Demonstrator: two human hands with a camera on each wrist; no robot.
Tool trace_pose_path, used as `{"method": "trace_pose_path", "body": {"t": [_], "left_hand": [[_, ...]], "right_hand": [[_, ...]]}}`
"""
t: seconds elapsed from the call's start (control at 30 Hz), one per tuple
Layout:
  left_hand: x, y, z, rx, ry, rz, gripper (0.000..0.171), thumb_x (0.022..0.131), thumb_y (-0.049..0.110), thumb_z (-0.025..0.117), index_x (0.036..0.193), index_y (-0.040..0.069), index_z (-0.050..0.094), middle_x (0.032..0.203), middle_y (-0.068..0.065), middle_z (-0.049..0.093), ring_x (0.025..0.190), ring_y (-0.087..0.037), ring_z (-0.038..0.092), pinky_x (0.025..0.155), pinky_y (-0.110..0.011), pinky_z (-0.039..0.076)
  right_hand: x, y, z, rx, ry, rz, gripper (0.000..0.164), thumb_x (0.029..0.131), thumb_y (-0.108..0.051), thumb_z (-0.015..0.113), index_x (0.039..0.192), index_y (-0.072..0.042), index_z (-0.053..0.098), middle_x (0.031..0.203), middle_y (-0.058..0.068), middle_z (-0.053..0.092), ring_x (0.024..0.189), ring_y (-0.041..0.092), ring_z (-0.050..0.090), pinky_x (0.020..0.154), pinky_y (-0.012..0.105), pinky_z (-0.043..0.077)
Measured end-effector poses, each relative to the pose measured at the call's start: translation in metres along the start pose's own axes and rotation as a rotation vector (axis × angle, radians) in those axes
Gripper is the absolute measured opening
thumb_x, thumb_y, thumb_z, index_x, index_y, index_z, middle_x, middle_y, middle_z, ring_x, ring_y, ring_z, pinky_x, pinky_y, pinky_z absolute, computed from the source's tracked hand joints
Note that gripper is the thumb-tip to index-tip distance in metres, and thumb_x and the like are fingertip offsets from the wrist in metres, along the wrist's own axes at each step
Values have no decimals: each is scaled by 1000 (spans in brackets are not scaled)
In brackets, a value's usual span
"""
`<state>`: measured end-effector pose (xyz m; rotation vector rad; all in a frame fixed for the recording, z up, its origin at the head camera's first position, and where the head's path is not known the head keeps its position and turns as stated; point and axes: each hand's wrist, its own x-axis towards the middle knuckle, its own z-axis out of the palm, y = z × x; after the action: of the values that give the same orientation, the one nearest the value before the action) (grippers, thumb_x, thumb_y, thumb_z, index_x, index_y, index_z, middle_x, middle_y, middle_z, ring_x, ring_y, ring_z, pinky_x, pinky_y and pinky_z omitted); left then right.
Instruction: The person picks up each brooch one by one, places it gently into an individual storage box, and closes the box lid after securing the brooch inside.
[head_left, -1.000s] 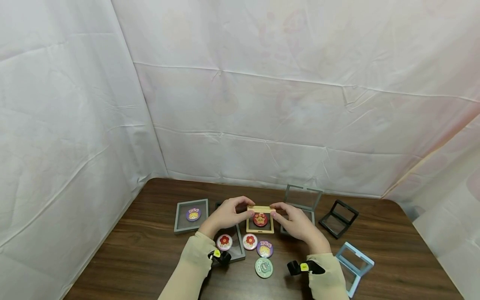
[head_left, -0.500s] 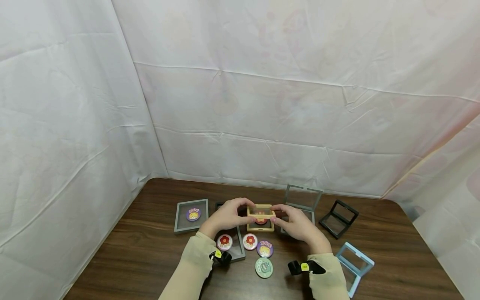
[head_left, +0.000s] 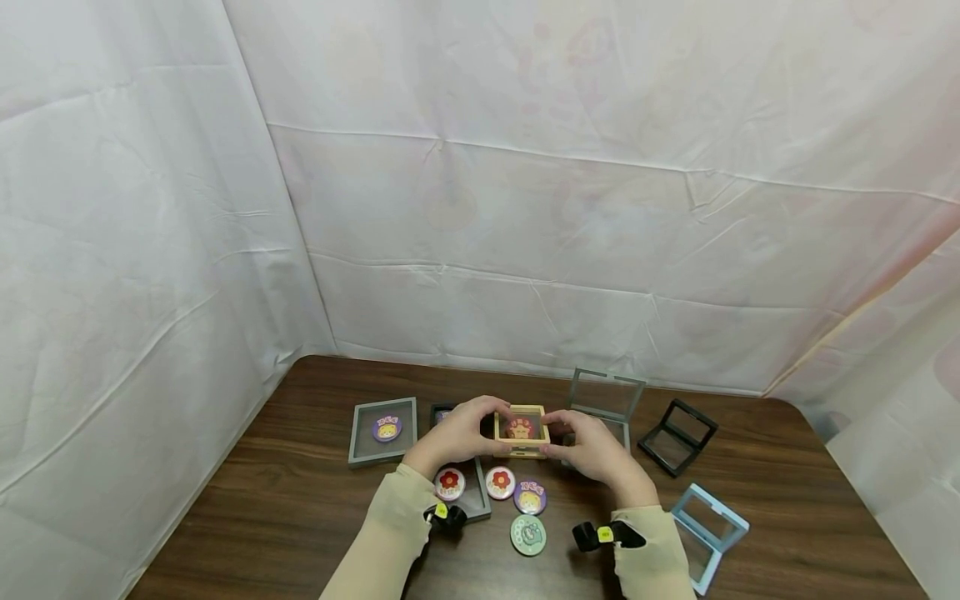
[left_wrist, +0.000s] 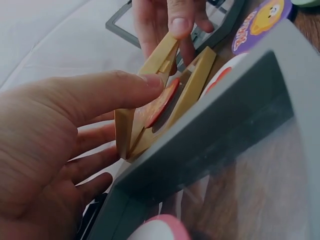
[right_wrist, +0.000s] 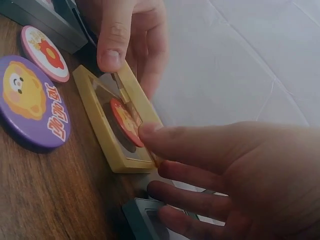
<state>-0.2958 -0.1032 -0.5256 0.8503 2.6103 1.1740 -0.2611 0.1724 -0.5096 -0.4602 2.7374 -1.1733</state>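
A small yellow hinged display case point(head_left: 525, 445) with clear film panes stands on the table between both hands. Inside it lies a round red badge point(head_left: 521, 428) with a yellow figure. My left hand point(head_left: 467, 429) pinches the lid's left side between thumb and fingers. On the opposite side, my right hand point(head_left: 594, 447) grips the lid in the same way. The wrist views show the lid point(right_wrist: 134, 92) tilted over the base point(right_wrist: 92, 107), a narrow wedge-shaped gap left along the front. The badge point(left_wrist: 162, 105) shows through that gap.
Nearest the case lie a flower badge point(head_left: 500, 483), a purple badge point(head_left: 530, 498) and a green badge point(head_left: 528, 536). Grey cases point(head_left: 351, 437) flank the left hand. Open grey point(head_left: 633, 404), black point(head_left: 670, 472) and light blue point(head_left: 731, 537) cases stand to the right.
The yellow lid has swung forward and down from standing upright at the back to lying almost over the base. Both hands have followed it, keeping their grip on its sides.
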Motion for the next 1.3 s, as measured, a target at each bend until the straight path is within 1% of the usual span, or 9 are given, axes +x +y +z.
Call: {"method": "trace_pose_path", "body": {"t": [0.2, 0.33, 0.53, 0.67, 0.8, 0.93, 1.1, 1.2, 1.3], "left_hand": [[0, 0, 2, 24, 0, -13, 47, 94, 33, 90, 135, 20, 72, 156, -3, 59, 146, -26, 54, 120, -51, 44], [0, 2, 2, 28, 0, -18, 46, 94, 32, 90, 135, 19, 72, 156, -4, 59, 146, -27, 54, 120, -52, 44], [-1, 4, 1, 40, 3, -26, 48, 94, 33, 90, 136, 19, 72, 157, -5, 58, 147, -29, 53, 120, -54, 44], [-2, 4, 1, 47, 8, -39, 58, 93, 35, 91, 143, 17, 68, 154, -5, 60, 145, -29, 54, 119, -54, 45], [-2, 4, 1, 45, 18, -56, 65, 93, 35, 90, 148, 16, 64, 152, -5, 61, 144, -29, 55, 118, -54, 46], [-2, 3, 1, 47, 30, -52, 64, 93, 34, 89, 148, 13, 63, 151, -7, 62, 144, -31, 56, 118, -55, 46], [-2, 2, 0, 58, 41, -59, 71, 93, 36, 90, 152, 10, 61, 154, -11, 59, 145, -34, 54, 118, -58, 45], [-2, 2, 0, 65, 38, -71, 76, 92, 38, 90, 155, 9, 58, 158, -13, 56, 150, -37, 49, 123, -60, 38], [-1, 2, -1, 88, 31, -66, 76, 93, 38, 89, 156, 8, 58, 158, -14, 57, 153, -38, 47, 131, -59, 25]], "right_hand": [[3, 2, 3, -61, 7, -21, 41, 93, -21, 91, 130, -10, 76, 122, 5, 76, 114, 28, 72, 101, 56, 57], [3, 3, 4, -71, 10, -14, 41, 92, -21, 92, 129, -11, 77, 122, 5, 76, 114, 27, 72, 101, 56, 57], [3, 3, 4, -68, 13, -8, 41, 93, -21, 91, 130, -12, 77, 124, 4, 76, 115, 27, 72, 102, 56, 56], [3, 2, 4, -51, 17, 4, 38, 95, -19, 89, 130, -12, 77, 125, 4, 76, 114, 25, 72, 101, 55, 57], [2, 1, 3, -50, 21, 5, 35, 96, -18, 88, 129, -12, 77, 122, 3, 75, 103, 20, 71, 91, 49, 60], [1, 1, 2, -62, 21, 0, 37, 95, -21, 89, 128, -11, 77, 114, -1, 74, 89, 13, 63, 76, 37, 55], [0, 1, 1, -71, 18, -1, 42, 95, -23, 89, 132, -9, 76, 110, 0, 72, 82, 12, 59, 70, 34, 51], [0, 1, 1, -79, 14, 2, 45, 95, -23, 89, 135, -8, 75, 109, 1, 71, 81, 12, 58, 70, 33, 50], [0, 2, 1, -85, 11, -2, 47, 95, -24, 89, 136, -7, 74, 108, 1, 70, 80, 12, 58, 70, 33, 50]]}}
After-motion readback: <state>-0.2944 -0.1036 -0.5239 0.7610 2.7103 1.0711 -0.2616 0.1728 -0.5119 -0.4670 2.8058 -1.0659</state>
